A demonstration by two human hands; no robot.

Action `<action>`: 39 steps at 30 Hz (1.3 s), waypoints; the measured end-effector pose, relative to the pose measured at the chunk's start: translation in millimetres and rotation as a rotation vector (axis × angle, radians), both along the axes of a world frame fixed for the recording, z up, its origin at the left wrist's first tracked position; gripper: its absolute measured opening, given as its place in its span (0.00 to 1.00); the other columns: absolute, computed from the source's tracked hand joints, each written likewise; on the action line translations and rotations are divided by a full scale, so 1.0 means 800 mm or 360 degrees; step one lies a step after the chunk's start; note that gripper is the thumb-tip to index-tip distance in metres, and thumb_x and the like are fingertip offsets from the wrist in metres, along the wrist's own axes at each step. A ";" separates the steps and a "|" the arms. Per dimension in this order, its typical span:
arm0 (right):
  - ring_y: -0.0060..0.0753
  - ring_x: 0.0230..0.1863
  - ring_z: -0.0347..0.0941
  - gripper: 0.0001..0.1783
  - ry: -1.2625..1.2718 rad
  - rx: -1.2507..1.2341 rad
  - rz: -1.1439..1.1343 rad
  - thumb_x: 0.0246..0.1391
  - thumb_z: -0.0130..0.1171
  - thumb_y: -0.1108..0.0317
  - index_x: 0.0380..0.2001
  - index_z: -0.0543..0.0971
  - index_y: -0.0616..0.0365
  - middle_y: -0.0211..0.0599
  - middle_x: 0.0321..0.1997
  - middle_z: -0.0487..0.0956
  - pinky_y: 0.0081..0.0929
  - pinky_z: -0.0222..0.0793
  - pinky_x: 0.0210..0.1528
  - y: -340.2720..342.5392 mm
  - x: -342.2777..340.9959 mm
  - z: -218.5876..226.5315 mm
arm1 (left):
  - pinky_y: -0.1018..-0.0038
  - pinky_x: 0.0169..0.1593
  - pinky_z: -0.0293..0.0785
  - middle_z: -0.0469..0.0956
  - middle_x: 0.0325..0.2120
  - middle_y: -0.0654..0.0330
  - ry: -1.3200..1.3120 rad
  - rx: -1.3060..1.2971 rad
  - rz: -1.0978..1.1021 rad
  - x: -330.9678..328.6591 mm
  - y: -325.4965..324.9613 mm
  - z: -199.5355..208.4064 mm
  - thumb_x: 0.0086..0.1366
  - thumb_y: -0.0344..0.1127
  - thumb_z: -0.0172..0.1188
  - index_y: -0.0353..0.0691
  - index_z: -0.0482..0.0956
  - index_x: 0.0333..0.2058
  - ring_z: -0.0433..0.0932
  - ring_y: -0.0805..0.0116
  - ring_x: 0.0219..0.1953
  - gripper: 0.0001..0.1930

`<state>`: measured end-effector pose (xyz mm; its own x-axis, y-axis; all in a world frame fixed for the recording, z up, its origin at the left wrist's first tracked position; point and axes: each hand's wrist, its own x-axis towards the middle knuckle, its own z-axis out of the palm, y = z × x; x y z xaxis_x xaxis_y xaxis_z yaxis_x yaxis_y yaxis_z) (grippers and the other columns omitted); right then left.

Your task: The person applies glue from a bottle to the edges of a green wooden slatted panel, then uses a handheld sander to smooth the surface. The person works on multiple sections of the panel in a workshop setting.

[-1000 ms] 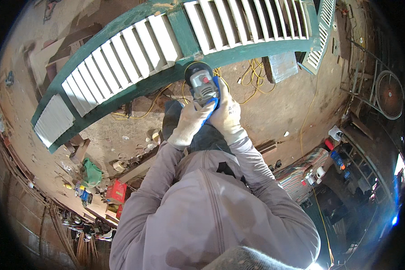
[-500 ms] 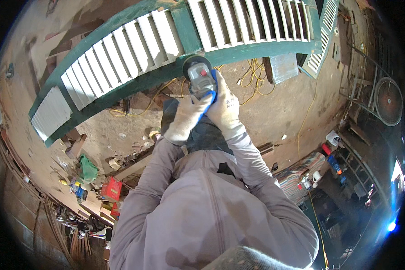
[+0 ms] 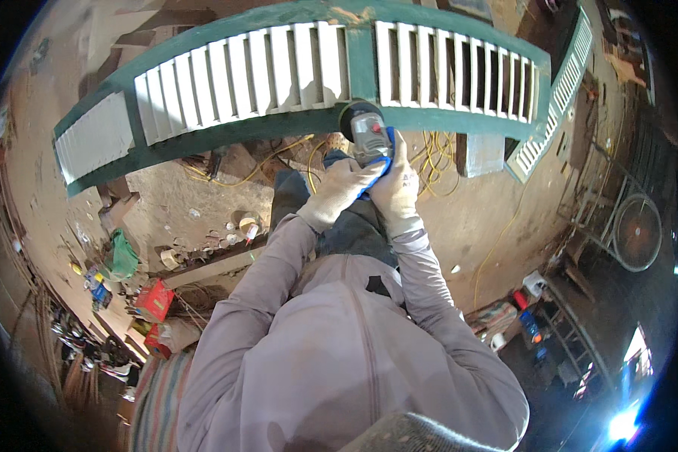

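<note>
Both my hands are in white work gloves with blue palms, closed around an angle grinder (image 3: 371, 142) with a grey head and a red button. My left hand (image 3: 334, 193) grips it from the left side, and my right hand (image 3: 396, 187) wraps its body from the right. The grinder's round disc lies at the near rail of a green-framed louvred shutter (image 3: 363, 64), just by the crossbar between its white slat sections. Whether the disc touches the wood I cannot tell. Bare patches show in the paint on the far rail above the crossbar.
A second louvred panel (image 3: 561, 102) leans at the far right. Yellow cable (image 3: 438, 162) lies coiled on the floor beside a grey box (image 3: 484, 154). A round fan (image 3: 637, 232) stands at the right. To the left are a red box (image 3: 154, 300), a green cloth (image 3: 122, 255) and scattered scraps.
The view has turned, so the shutter and floor appear shifted. Both hands keep their grip on the angle grinder, and its disc stays near the crossbar joint.
</note>
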<state>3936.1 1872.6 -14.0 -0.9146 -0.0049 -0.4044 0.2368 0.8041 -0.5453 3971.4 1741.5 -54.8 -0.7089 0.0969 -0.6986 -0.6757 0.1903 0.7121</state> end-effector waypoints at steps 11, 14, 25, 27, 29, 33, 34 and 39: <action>0.53 0.50 0.83 0.49 0.0413 -0.0416 0.0376 0.49 0.77 0.54 0.70 0.64 0.52 0.51 0.53 0.83 0.44 0.77 0.50 0.036 0.024 -0.017 | 0.62 0.45 0.79 0.85 0.36 0.42 -0.0110 0.0162 0.0217 0.035 0.018 0.049 0.56 0.76 0.62 0.32 0.81 0.46 0.86 0.48 0.42 0.44; 0.51 0.50 0.83 0.45 0.0372 -0.0362 0.0586 0.52 0.74 0.60 0.69 0.64 0.58 0.55 0.52 0.83 0.41 0.77 0.51 -0.027 0.024 0.024 | 0.64 0.45 0.79 0.86 0.36 0.44 -0.0089 0.0153 0.0521 0.062 -0.009 0.050 0.54 0.77 0.63 0.33 0.83 0.41 0.86 0.52 0.41 0.44; 0.43 0.50 0.83 0.44 0.0433 -0.0303 0.1022 0.51 0.74 0.59 0.68 0.66 0.58 0.52 0.51 0.84 0.38 0.78 0.50 -0.284 0.115 0.103 | 0.65 0.48 0.79 0.86 0.41 0.52 0.0276 0.0457 0.1176 0.192 -0.239 0.129 0.61 0.66 0.66 0.39 0.85 0.50 0.84 0.62 0.41 0.34; 0.48 0.52 0.83 0.42 0.0467 -0.0419 0.1094 0.53 0.71 0.60 0.68 0.65 0.59 0.56 0.53 0.83 0.40 0.78 0.51 -0.340 0.151 0.089 | 0.66 0.48 0.78 0.86 0.41 0.50 0.0311 0.0388 0.1281 0.234 -0.284 0.104 0.61 0.66 0.66 0.37 0.84 0.50 0.84 0.62 0.43 0.35; 0.53 0.53 0.83 0.39 0.0505 -0.0464 0.1144 0.55 0.67 0.62 0.69 0.65 0.58 0.60 0.55 0.81 0.42 0.78 0.51 -0.396 0.198 0.087 | 0.66 0.48 0.78 0.86 0.41 0.49 0.0107 0.0146 0.1215 0.272 -0.321 0.066 0.61 0.66 0.66 0.35 0.84 0.49 0.84 0.62 0.43 0.36; 0.56 0.52 0.83 0.39 0.0373 -0.0488 0.1034 0.55 0.67 0.61 0.69 0.66 0.54 0.58 0.54 0.82 0.43 0.78 0.51 -0.479 0.258 0.071 | 0.65 0.45 0.77 0.86 0.36 0.52 0.0112 0.0123 0.1324 0.347 -0.428 0.125 0.60 0.67 0.67 0.32 0.84 0.46 0.83 0.62 0.39 0.38; 0.55 0.51 0.83 0.39 0.0396 -0.0599 0.1086 0.56 0.67 0.60 0.69 0.66 0.54 0.56 0.53 0.83 0.43 0.78 0.50 -0.500 0.268 0.060 | 0.65 0.45 0.78 0.86 0.37 0.51 0.0074 0.0121 0.1353 0.364 -0.447 0.123 0.59 0.67 0.68 0.32 0.84 0.47 0.83 0.62 0.40 0.38; 0.55 0.48 0.84 0.38 0.0442 -0.0631 0.1305 0.56 0.66 0.62 0.69 0.66 0.52 0.57 0.51 0.83 0.42 0.78 0.48 -0.610 0.311 0.071 | 0.66 0.48 0.78 0.86 0.40 0.50 0.0177 -0.0001 0.1581 0.405 -0.524 0.091 0.60 0.64 0.69 0.34 0.83 0.51 0.84 0.64 0.43 0.37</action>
<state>4184.5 1384.8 42.5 -0.6286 -0.7777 -0.0041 -0.4981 0.4066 -0.7659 4295.7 1322.3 18.0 -0.5295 -0.5753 -0.6234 -0.4582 -0.4246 0.7809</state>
